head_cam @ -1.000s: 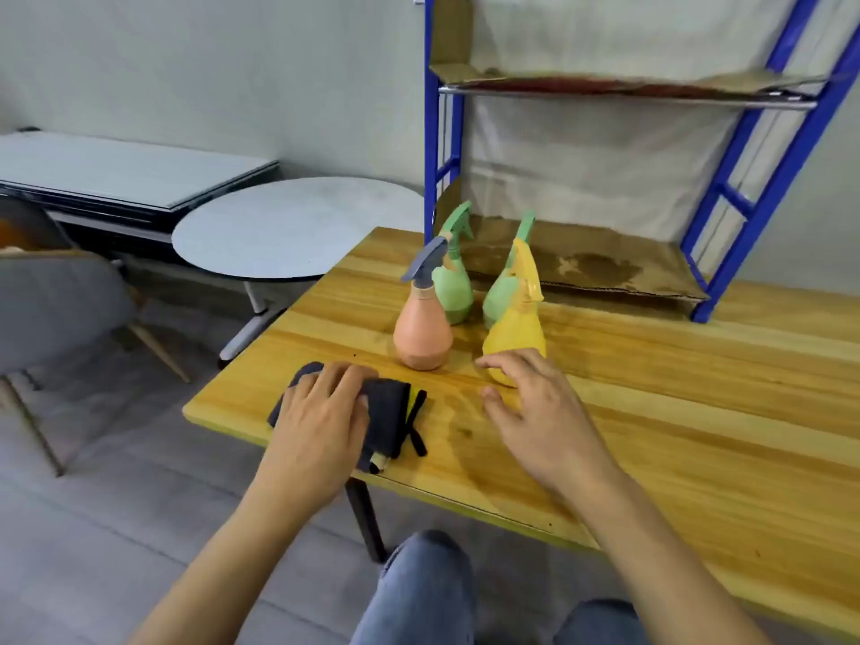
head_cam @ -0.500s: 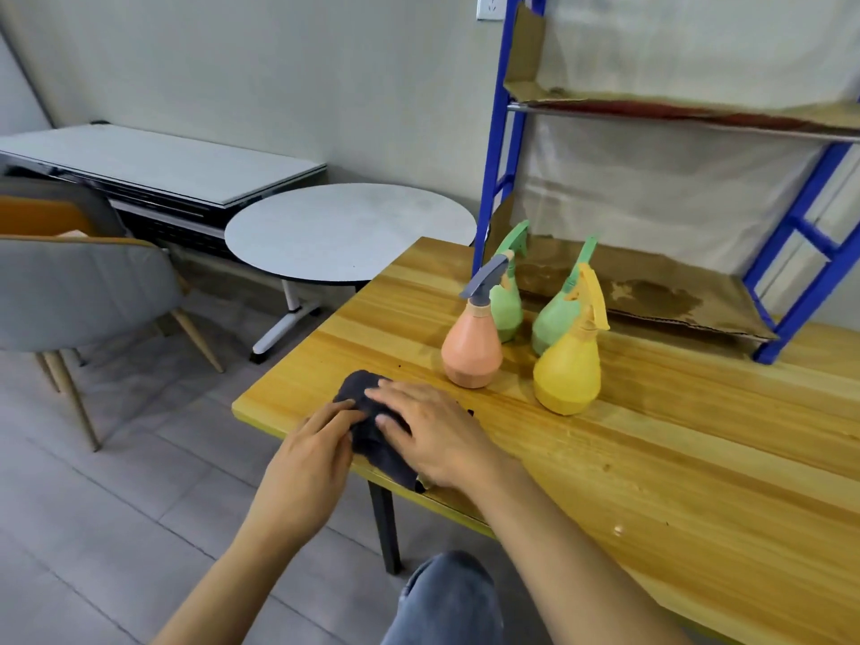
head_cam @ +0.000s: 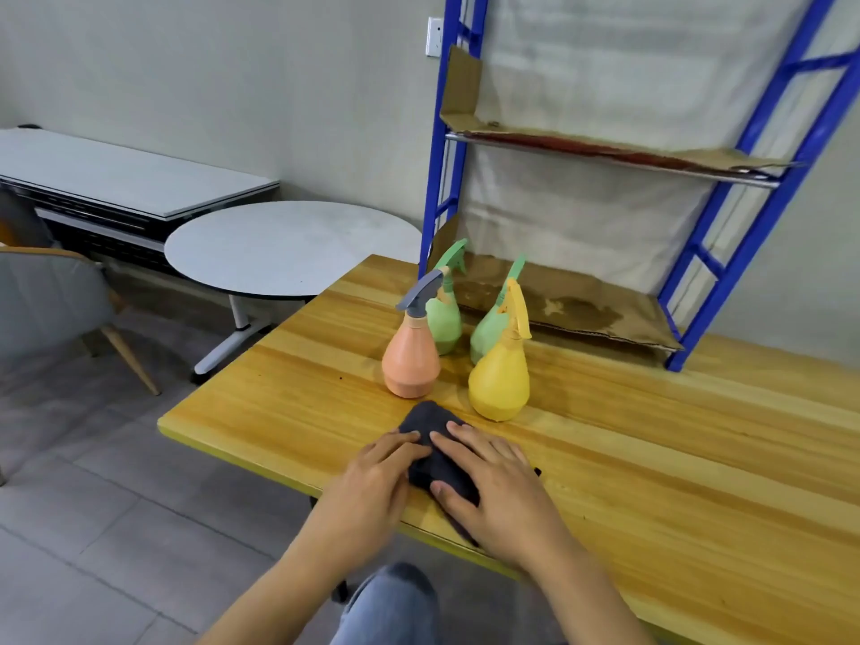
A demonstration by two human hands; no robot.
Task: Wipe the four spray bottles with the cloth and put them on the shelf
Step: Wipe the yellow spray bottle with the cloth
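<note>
Four pear-shaped spray bottles stand together on the wooden table (head_cam: 651, 458): an orange one with a grey trigger (head_cam: 410, 360), a yellow one (head_cam: 499, 381), and behind them two green ones (head_cam: 444, 318) (head_cam: 488, 330). A dark grey cloth (head_cam: 430, 423) lies bunched near the table's front edge, just in front of the orange and yellow bottles. My left hand (head_cam: 372, 486) presses on the cloth's left side and my right hand (head_cam: 498, 486) lies flat over its right side. The blue metal shelf (head_cam: 605, 151) with cardboard liners rises behind the bottles.
A round grey table (head_cam: 288, 246) and a long grey table (head_cam: 116, 179) stand to the left, with a grey chair (head_cam: 46, 295) at the far left. The shelf's lowest cardboard level (head_cam: 581, 304) sits on the table right behind the bottles.
My right hand left the yellow bottle's side and came onto the cloth beside my left hand. Both hands have bunched the cloth together; the view has shifted.
</note>
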